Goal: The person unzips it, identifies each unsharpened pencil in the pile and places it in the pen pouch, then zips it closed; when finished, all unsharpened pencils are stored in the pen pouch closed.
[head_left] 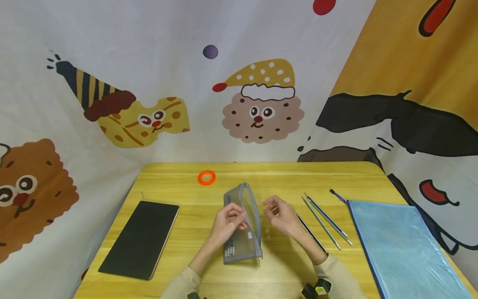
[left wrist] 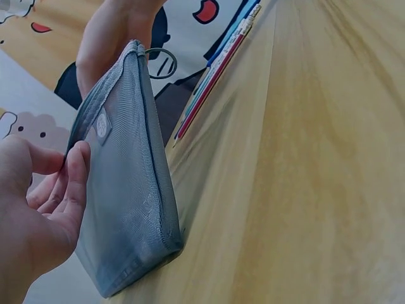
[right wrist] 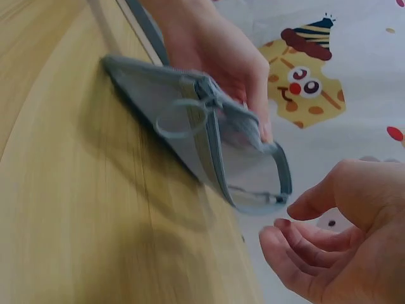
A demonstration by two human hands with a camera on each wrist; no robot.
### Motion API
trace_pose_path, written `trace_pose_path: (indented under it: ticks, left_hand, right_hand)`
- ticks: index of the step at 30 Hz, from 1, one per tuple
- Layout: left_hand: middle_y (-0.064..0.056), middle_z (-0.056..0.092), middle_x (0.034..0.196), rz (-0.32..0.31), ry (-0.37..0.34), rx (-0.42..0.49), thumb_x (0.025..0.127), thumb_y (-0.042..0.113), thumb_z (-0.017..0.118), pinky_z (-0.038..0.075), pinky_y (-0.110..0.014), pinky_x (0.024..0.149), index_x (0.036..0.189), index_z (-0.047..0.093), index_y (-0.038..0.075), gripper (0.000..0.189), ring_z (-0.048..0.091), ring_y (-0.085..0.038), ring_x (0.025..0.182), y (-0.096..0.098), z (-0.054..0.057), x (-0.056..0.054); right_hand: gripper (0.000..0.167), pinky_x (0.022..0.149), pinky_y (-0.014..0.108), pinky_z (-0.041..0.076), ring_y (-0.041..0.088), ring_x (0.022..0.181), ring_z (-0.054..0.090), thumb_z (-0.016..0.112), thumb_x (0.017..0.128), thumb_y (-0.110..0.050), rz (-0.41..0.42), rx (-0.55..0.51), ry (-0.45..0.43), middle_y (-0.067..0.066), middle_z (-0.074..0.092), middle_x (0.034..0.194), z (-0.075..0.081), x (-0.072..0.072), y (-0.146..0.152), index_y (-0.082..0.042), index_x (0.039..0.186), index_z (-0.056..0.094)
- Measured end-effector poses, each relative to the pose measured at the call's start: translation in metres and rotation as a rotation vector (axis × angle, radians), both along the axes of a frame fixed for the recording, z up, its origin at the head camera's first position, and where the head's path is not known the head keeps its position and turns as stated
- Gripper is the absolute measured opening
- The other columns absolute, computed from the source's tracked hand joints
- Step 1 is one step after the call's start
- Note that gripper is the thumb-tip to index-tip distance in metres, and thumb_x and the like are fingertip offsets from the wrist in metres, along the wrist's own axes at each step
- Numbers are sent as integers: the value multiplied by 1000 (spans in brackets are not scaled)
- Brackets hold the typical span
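Observation:
A grey mesh zip pouch (head_left: 244, 249) stands on the table with its zipped side parted. My left hand (head_left: 225, 222) pinches the pouch's upper edge between thumb and fingers, plain in the left wrist view, where a round label shows on the mesh. Slim pencil-like shapes (head_left: 229, 247) show through the pouch's lower left side. Just right of the opening, my right hand (head_left: 284, 218) is held in the air with fingers loosely bent and nothing between them. In the right wrist view its fingertips (right wrist: 281, 225) are close to the pouch's rim, and a cord loop (right wrist: 183, 120) hangs by the zip.
Several pencils (head_left: 322, 223) lie right of my right hand, one beside the forearm. Farther right is a blue mesh folder (head_left: 407, 249) with a dark-tipped pull at its corner. A black notebook (head_left: 142, 241) lies left; an orange ring (head_left: 206, 183) is at the back.

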State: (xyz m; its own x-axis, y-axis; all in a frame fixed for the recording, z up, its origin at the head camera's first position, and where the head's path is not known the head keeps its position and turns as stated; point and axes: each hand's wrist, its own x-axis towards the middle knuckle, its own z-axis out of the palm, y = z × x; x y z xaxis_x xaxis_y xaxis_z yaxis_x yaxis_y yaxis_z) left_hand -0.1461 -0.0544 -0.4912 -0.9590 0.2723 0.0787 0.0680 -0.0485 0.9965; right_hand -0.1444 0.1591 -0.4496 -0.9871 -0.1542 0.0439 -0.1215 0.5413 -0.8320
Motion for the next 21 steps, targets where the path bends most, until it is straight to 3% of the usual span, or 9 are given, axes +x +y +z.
trace_pose_path:
  ticks: [7,15,21]
  left_hand:
    - [-25,69,86,5,4,-11,97,5,64,65,-32,66,103,57,-10,17,68,-11,66,-1,1,1]
    - [-25,69,86,-3,-3,-7,97,5,64,65,-28,65,103,57,-10,17,67,-11,67,-1,1,2]
    - [-23,69,86,-10,-5,-4,96,4,65,63,-24,64,103,56,-10,18,67,-11,67,-1,0,2]
  right_hand:
    - [21,64,25,55,21,87,67,63,95,-3,-48,60,8,10,66,99,-1,4,26,-2,116,62]
    - [24,58,22,53,23,83,69,66,93,-1,-92,146,80,12,66,96,-9,8,50,4,116,62]
    - [29,56,23,52,21,80,68,63,92,1,-110,174,36,13,66,96,-16,13,65,7,120,61]
